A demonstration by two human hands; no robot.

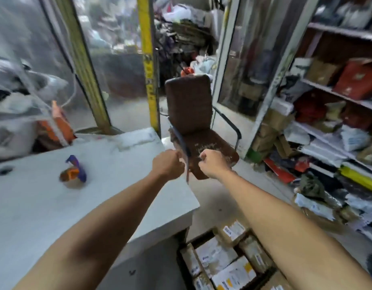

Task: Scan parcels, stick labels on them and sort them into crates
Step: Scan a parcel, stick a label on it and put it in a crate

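My left hand [168,164] and my right hand [212,165] are stretched out side by side past the far corner of the white table [55,206], both with fingers curled. A thin dark strip [186,147] runs between them, close against my left hand; blur hides whether that hand pinches it. A small gap separates my right hand from the strip, and nothing shows in its fist. On the floor below my right forearm stands a dark crate [184,266] packed with several labelled parcels [216,256].
A tape dispenser [73,172] lies on the table at the left. A worn brown chair [189,105] stands just beyond my hands. Shelves [335,95] stuffed with parcels fill the right side, with more piled on the floor beneath. Clear plastic curtains hang behind the table.
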